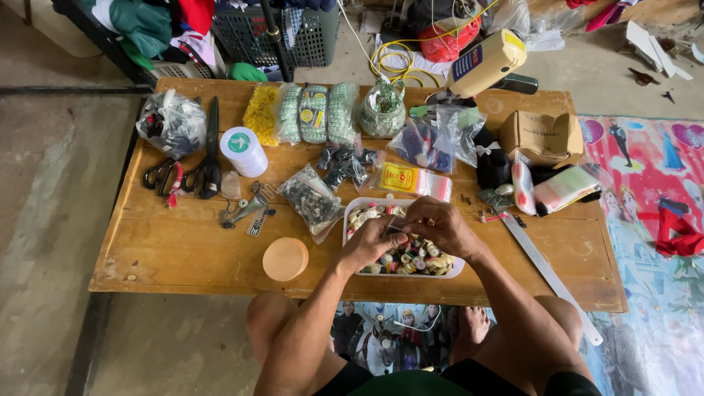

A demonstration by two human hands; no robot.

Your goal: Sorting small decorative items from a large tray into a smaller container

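A brown cardboard box [541, 136] sits at two o'clock on the table. A yellow and red packet [411, 180] lies near the middle. Green packets [314, 114] lie at twelve o'clock. A yellow bottle [485, 62] with a blue label stands at one o'clock.

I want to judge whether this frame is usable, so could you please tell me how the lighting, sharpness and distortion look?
Head view: soft, even daylight with faint shadows and no strong glare on the wooden table; wide-angle lens bows the table edges and stretches the corners; the left hand and right hand over the white tray of thread spools are sharp, though small items in the bags are too fine to resolve.
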